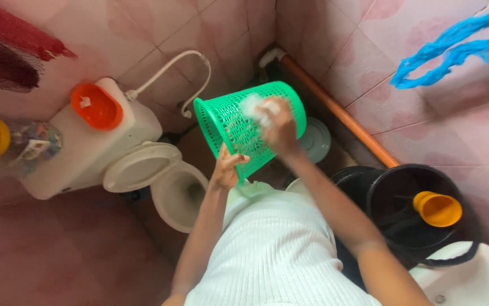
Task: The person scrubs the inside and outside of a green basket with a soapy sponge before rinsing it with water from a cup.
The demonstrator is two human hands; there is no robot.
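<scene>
Left hand [225, 170] grips the green mesh basket [238, 127] by its rim, tilted. Right hand [278, 126] presses a foamy white scrubber [254, 105] against the side — washing looks midway, suds unrinsed.

Both arms reached forward, elbows bent. The left hand [225, 169] curled its fingers in a closed grip; the right hand [278, 126], higher and farther out, was blurred, fingers bent downward.

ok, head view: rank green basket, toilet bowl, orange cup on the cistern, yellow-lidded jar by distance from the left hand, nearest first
1. green basket: the left hand grips its rim.
2. toilet bowl: just left of the hand, lid up.
3. orange cup: on the cistern top, farther up-left.
4. yellow-lidded jar: at the far left edge.
</scene>
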